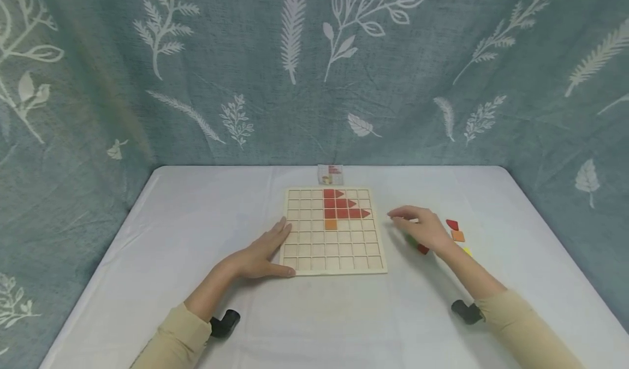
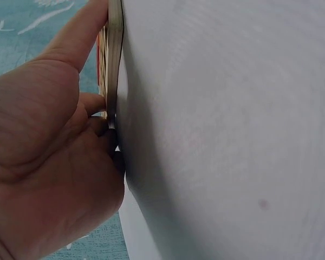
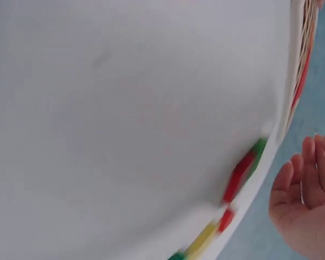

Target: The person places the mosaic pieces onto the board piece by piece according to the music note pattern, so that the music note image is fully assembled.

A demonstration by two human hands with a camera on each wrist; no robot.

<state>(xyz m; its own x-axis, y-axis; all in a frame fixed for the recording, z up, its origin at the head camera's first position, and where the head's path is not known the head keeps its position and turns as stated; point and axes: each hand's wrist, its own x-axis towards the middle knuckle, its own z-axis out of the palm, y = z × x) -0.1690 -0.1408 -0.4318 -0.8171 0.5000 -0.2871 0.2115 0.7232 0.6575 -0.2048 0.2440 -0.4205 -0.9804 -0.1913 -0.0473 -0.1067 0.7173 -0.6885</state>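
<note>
A wooden grid board [image 1: 334, 273] lies flat on the table. Three rows of red pieces [image 1: 342, 213], each ending in a point at the right, fill part of its upper half, with one orange square [image 1: 331, 224] below them. The left hand [image 1: 260, 254] rests against the board's left side, thumb spread along the lower left corner; the left wrist view shows its fingers at the board's edge [image 2: 115, 54]. Right of the board, the right hand [image 1: 422, 227] hovers in the air, fingers slightly bent, thumb close to the index finger, no piece visible between them.
Loose pieces lie under and beside the right hand: a red one [image 1: 452, 225], an orange square [image 1: 458, 236], a yellow one [image 1: 467, 251] and a green one [image 3: 258, 146]. A small card [image 1: 330, 174] with a printed pattern sits behind the board. A patterned curtain [image 1: 314, 112] hangs behind the table.
</note>
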